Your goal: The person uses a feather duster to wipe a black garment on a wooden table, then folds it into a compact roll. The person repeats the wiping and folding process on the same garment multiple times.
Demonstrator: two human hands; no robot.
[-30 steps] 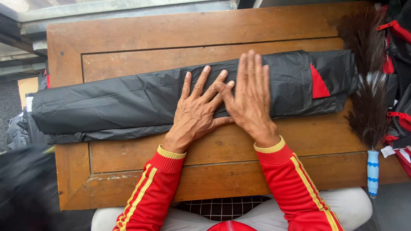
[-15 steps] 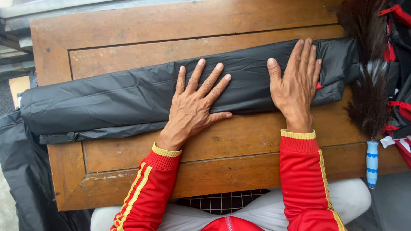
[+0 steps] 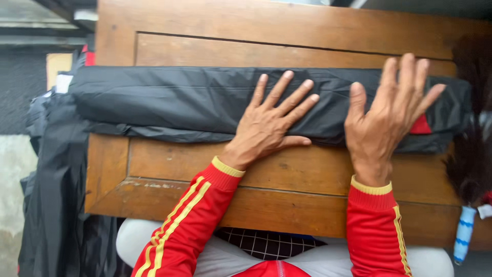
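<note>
A long folded black garment point(image 3: 169, 105) with a small red patch point(image 3: 421, 125) lies lengthwise across a brown wooden table point(image 3: 287, 184). My left hand point(image 3: 269, 123) presses flat on the middle of the roll, fingers spread. My right hand point(image 3: 387, 115) rests open on the roll's right part, just left of the red patch, its fingertips slightly raised. Both arms wear red sleeves with yellow stripes and cuffs.
More black fabric point(image 3: 54, 184) hangs off the table's left side. A dark feather duster point(image 3: 469, 164) with a blue-and-white handle lies at the right edge. The table's near edge is over my lap.
My right hand slid right along the roll, away from my left hand, toward the red patch. My view shifted closer and to the right. The left hand stayed on the roll's middle.
</note>
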